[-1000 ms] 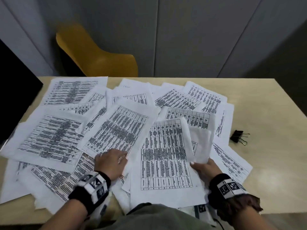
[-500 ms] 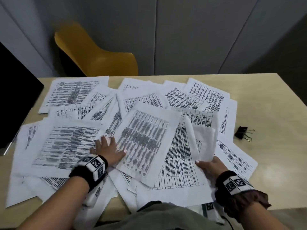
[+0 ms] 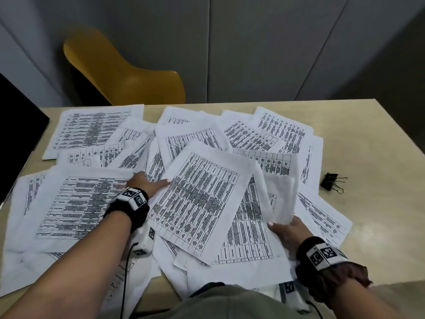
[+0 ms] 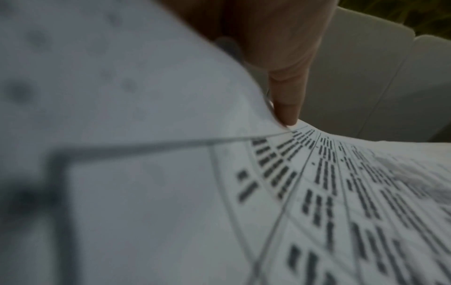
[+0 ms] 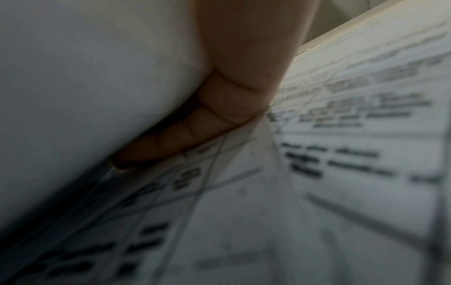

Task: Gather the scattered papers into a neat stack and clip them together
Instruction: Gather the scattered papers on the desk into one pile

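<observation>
Nearest the viewer, at 5 o'clock, the right hand (image 3: pixel 287 231) pinches the lower edge of a curled sheet (image 3: pixel 281 199), thumb on top and fingers (image 5: pixel 185 135) folded beneath, as the right-wrist view shows. At 7 to 9 o'clock, the left forearm reaches in; the left hand (image 3: pixel 147 183) lies with straight fingers against the left edge of the tilted top sheet (image 3: pixel 200 203), and the left-wrist view shows one fingertip (image 4: pixel 288 111) at a sheet's edge. Whether the other fingers curl under that sheet cannot be told. The papers (image 3: pixel 92 132), printed with tables, lie scattered and overlapping across the centre and the 9 to 12 o'clock part of the table (image 3: pixel 379 146); several hang over its near edge. The clip (image 3: pixel 331 181), a black binder clip with wire handles, lies on bare wood at 3 o'clock, just beside the rightmost sheets and apart from both hands. Beyond the table, at 11 o'clock, stands a yellow chair (image 3: pixel 124 74) before grey wall panels (image 3: pixel 264 47).
</observation>
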A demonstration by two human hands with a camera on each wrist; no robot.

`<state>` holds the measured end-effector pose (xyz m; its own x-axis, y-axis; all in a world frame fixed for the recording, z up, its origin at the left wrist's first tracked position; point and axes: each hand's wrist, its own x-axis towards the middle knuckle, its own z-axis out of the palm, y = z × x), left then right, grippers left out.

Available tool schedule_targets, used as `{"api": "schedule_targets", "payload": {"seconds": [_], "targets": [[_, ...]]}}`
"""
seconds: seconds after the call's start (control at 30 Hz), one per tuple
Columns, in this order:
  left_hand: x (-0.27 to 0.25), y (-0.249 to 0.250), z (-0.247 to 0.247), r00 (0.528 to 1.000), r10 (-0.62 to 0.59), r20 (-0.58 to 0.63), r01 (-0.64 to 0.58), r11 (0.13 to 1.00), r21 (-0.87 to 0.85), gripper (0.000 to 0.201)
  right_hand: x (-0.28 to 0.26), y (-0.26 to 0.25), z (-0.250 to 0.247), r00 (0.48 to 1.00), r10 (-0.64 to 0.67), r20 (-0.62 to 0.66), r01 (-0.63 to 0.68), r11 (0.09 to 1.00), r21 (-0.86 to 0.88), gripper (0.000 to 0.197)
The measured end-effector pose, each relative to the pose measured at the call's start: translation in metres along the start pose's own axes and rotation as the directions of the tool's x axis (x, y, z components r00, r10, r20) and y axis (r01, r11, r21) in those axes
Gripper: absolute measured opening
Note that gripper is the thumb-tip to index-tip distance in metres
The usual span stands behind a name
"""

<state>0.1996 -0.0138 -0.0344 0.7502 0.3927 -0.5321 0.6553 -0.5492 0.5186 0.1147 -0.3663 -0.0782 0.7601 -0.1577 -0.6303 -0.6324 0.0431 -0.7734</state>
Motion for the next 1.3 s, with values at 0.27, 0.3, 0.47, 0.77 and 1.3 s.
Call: {"api": "schedule_targets", "payload": {"seconds": [0.27,0.3,0.47,0.77,1.3], "targets": [[-0.019,-0.024,0.020,0.991,0.006,0.132,0.038,0.944,-0.328,0.063,0.000,-0.002,0.001,0.999,0.030,-0.020,-0.030,1.000,-0.002,0.014],[-0.020,-0.032,0.019,0.983,-0.012,0.181,0.070,0.945,-0.320,0.060,0.001,-0.002,0.001,0.999,0.032,-0.023,-0.032,0.999,-0.016,0.014],[-0.034,-0.040,0.013,0.936,-0.060,0.348,0.115,0.984,-0.138,0.094,0.003,0.000,0.002,0.999,0.016,-0.047,-0.018,0.999,-0.044,0.020],[-0.046,-0.030,0.024,0.949,0.049,0.313,0.075,0.924,-0.374,0.073,-0.010,-0.003,0.002,0.999,0.024,0.027,-0.021,0.994,-0.108,0.013],[-0.073,-0.026,0.037,0.976,0.177,0.126,-0.121,0.925,-0.361,0.036,-0.023,-0.005,0.012,0.998,-0.059,-0.014,0.053,0.962,-0.268,0.020]]}}
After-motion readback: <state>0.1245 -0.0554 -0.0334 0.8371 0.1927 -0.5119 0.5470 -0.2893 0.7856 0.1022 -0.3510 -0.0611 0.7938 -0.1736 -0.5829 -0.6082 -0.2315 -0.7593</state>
